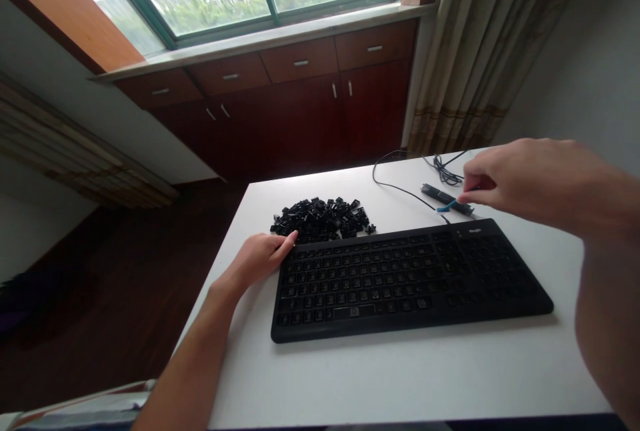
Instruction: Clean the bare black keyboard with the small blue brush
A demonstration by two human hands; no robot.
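While the white table [380,371] underlies everything, the black keyboard [400,277] lies across it, its far left corner met by the left hand [259,259], whose grip is too hidden to judge, as the right hand [525,174] hovers past the far edge with thumb and fingertips pinched. Just beyond that corner sits a pile of black keycaps [323,217], which a shove of the keyboard could probably scatter. Behind the right half lie a thin cable [400,186] and a dark strip [433,191], and near them shows the pinched blue tool [449,205], which might slip if squeezed too lightly or snag the cable.
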